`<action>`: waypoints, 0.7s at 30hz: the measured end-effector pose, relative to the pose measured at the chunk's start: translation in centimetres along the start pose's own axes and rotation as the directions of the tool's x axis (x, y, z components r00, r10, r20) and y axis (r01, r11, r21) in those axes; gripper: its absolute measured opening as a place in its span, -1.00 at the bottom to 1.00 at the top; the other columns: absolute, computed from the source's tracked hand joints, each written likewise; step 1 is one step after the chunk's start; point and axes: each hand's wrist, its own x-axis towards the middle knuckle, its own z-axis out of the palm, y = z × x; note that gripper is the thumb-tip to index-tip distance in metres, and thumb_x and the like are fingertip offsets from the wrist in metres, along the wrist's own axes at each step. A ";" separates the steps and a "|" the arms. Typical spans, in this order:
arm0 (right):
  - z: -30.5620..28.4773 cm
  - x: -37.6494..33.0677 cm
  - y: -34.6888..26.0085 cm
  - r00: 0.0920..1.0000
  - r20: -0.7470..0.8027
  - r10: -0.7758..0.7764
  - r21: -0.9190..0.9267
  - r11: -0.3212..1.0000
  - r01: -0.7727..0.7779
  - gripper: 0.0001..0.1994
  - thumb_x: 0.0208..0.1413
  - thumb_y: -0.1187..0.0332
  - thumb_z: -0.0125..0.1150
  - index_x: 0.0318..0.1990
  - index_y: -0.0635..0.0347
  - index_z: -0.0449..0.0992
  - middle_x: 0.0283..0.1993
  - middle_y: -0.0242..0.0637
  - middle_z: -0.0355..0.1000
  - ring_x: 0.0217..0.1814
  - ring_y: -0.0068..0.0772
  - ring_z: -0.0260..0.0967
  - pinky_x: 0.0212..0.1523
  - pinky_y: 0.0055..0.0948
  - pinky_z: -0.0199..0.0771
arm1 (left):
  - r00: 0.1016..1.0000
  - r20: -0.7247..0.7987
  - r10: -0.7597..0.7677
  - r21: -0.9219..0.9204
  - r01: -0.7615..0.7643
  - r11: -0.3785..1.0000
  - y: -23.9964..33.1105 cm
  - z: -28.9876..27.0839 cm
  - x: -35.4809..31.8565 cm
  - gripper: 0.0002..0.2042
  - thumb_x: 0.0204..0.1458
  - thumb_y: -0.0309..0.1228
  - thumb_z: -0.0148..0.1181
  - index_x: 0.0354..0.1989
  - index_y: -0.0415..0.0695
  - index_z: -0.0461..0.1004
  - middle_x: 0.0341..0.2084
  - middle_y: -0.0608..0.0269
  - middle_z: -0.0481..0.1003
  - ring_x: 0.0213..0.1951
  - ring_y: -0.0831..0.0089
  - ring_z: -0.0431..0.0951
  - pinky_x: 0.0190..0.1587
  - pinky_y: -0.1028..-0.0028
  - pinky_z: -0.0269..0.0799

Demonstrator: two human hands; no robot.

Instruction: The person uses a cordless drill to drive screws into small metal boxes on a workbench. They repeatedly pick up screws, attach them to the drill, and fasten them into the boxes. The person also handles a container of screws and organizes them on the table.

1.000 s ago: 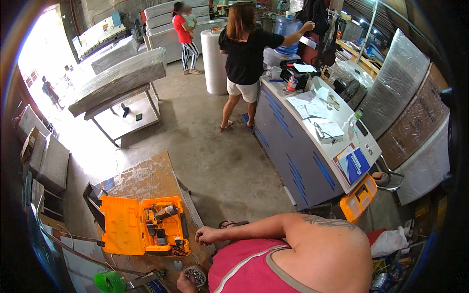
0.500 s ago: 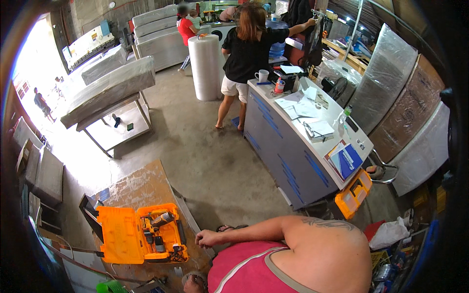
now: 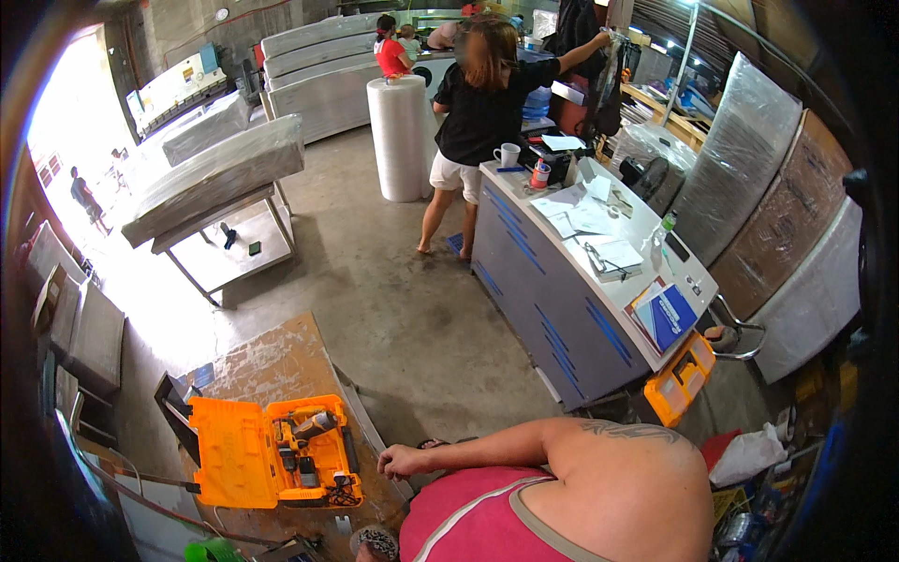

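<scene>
My right arm, bare with a tattoo near the shoulder, reaches leftward across my pink sleeveless top point(image 3: 478, 525). My right hand point(image 3: 403, 462) is closed with its fingers bent, beside the edge of a worn wooden board point(image 3: 272, 361). Whatever its fingers hold, if anything, is hidden. On the board, left of that hand, an orange tool case point(image 3: 229, 459) lies with its lid folded back. A cordless drill point(image 3: 312, 426) and a dark battery point(image 3: 307, 471) sit inside, with a dark cord point(image 3: 345, 490) in one corner. My left hand is out of view.
A grey desk point(image 3: 552, 290) bears papers, a white mug point(image 3: 507, 154) and a blue book point(image 3: 667, 317). Behind it stands a person in black point(image 3: 482, 112). Wrapped panels point(image 3: 740, 159) lean at right. A wrapped slab point(image 3: 215, 178) lies on a metal table, near a bubble-wrap roll point(image 3: 398, 140).
The whole view has shifted slightly, so the room sits a little lower and farther right. The person in red at the back has moved right. My right hand keeps its place and pose.
</scene>
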 end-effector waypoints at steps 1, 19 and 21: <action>0.1 0.0 0.0 1.000 0.004 -0.009 0.012 1.000 0.009 -0.81 0.18 0.44 0.20 -0.07 0.20 0.58 -0.31 -0.35 0.58 -0.40 -0.52 0.50 -0.43 -0.45 0.51 | 1.000 -0.006 0.009 0.024 -0.009 1.000 -0.3 0.0 0.2 -0.64 0.29 -0.05 0.07 0.04 0.04 0.63 -0.10 0.08 0.66 -0.13 0.03 0.65 -0.07 0.10 0.56; 0.6 1.1 0.5 1.000 0.013 0.002 0.037 0.999 -0.002 -0.78 0.20 0.42 0.22 -0.02 0.21 0.57 -0.30 -0.31 0.57 -0.45 -0.48 0.46 -0.49 -0.41 0.43 | 0.996 -0.016 0.092 0.477 -0.073 0.876 -3.1 1.2 2.2 -0.60 0.25 0.03 0.09 0.10 0.12 0.61 -0.05 0.11 0.66 -0.11 0.03 0.66 -0.07 0.09 0.57; 0.6 1.0 0.5 1.000 0.017 0.026 0.031 0.999 -0.027 -0.78 0.20 0.42 0.23 -0.02 0.21 0.58 -0.30 -0.30 0.57 -0.45 -0.48 0.45 -0.49 -0.41 0.44 | 0.996 -0.025 0.089 0.505 -0.064 0.861 -3.3 1.2 2.2 -0.59 0.24 0.04 0.09 0.11 0.13 0.61 -0.05 0.12 0.66 -0.11 0.03 0.66 -0.07 0.09 0.57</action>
